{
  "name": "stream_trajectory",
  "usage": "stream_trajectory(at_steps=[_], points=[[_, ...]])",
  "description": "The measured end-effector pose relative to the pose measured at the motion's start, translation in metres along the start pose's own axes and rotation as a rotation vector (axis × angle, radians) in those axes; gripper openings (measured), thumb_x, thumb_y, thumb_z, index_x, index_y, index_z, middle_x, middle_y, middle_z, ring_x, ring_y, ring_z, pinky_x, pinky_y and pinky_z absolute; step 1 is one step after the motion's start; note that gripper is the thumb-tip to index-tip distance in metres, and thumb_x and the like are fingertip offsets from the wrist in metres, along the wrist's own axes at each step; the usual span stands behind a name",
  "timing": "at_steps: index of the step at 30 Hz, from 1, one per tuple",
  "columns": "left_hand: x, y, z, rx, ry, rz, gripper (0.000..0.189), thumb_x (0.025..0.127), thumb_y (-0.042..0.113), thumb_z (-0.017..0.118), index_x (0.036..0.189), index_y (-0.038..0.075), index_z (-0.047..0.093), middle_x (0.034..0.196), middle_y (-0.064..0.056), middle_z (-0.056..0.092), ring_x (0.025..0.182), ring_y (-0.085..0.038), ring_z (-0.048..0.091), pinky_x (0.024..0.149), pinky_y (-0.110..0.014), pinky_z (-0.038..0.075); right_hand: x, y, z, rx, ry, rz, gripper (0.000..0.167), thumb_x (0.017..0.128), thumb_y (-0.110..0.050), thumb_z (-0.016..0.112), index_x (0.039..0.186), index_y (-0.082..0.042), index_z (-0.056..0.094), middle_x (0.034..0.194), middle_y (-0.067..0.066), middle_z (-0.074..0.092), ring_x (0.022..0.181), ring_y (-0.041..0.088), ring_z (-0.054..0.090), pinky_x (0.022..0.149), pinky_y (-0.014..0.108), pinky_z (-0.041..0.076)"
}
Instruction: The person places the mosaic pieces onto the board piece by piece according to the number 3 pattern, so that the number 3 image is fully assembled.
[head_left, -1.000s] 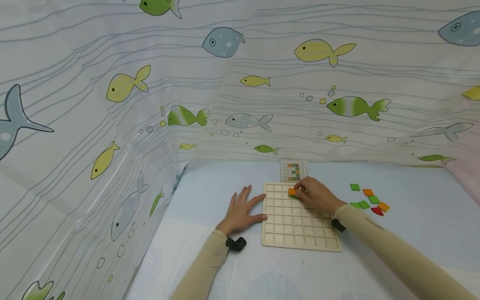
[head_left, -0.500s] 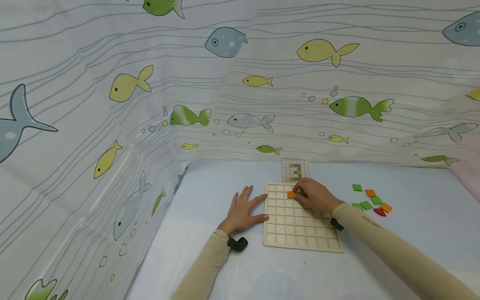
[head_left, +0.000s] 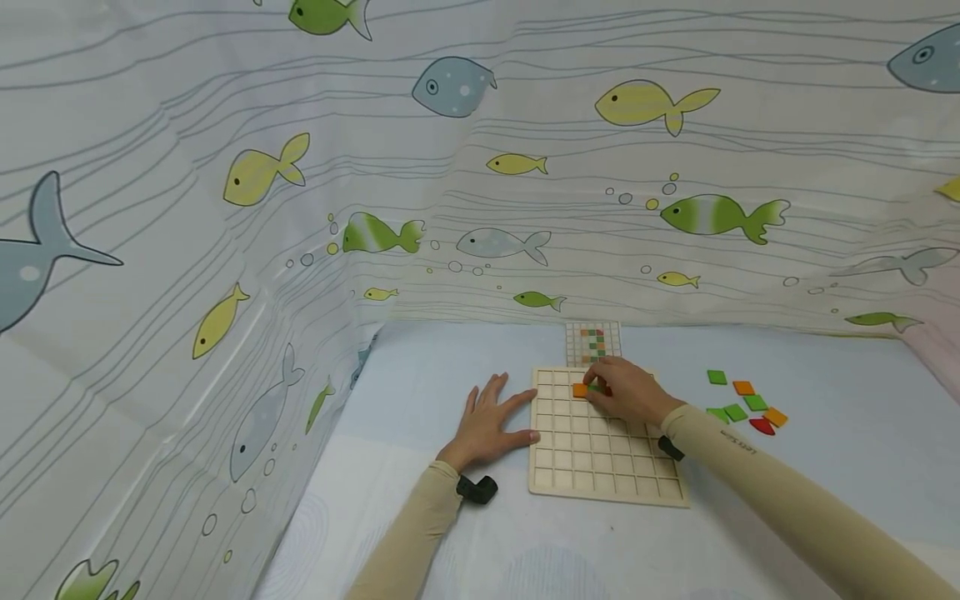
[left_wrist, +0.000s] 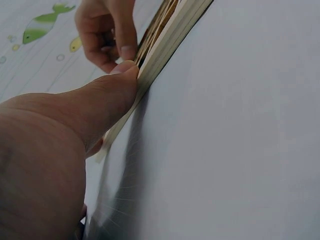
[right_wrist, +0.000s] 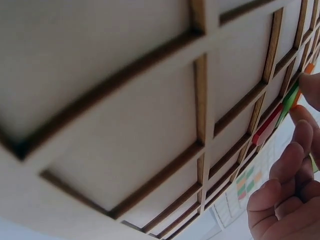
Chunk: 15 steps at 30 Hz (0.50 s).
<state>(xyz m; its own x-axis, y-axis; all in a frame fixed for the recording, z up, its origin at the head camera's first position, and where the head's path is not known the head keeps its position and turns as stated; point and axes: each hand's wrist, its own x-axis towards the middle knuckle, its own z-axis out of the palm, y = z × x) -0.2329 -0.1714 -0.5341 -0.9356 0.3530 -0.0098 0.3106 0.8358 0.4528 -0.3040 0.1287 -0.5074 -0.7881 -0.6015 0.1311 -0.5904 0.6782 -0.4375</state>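
Note:
A pale wooden grid board lies flat on the table. My right hand reaches over its upper part, thumb and forefinger pinching an orange square tile at a cell in an upper row. Directly right of it sits a green tile, partly covered by the fingers in the head view. A red piece lies beside the green one in the right wrist view. My left hand rests at the board's left side with fingers spread, its thumb touching the board's edge.
Behind the board lies a pattern card with a printed grid of coloured squares. To the right are several loose green and orange tiles, with a red piece among them. A fish-print curtain stands behind the table.
The orange tile has come down from over the green tile and shifted left beside it. My right hand stays around the same spot; the left hand holds still against the board.

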Motion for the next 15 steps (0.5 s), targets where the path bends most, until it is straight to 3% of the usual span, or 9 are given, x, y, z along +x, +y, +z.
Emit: stream_trajectory(at_steps=[15], points=[[-0.0008,0.0004,-0.0009,-0.01,0.002,-0.002,0.073,0.096,0.062,0.069,0.16,0.034,0.048,0.176,-0.018,0.019,0.166,-0.038,0.01,0.132,-0.065,0.006,0.0027,0.0005,0.0036,0.03,-0.003,-0.026,0.017,0.098,-0.02,0.077,0.113,-0.012,0.075,0.089,-0.003,0.061,0.072,0.008,0.051,0.066,0.028,0.048]])
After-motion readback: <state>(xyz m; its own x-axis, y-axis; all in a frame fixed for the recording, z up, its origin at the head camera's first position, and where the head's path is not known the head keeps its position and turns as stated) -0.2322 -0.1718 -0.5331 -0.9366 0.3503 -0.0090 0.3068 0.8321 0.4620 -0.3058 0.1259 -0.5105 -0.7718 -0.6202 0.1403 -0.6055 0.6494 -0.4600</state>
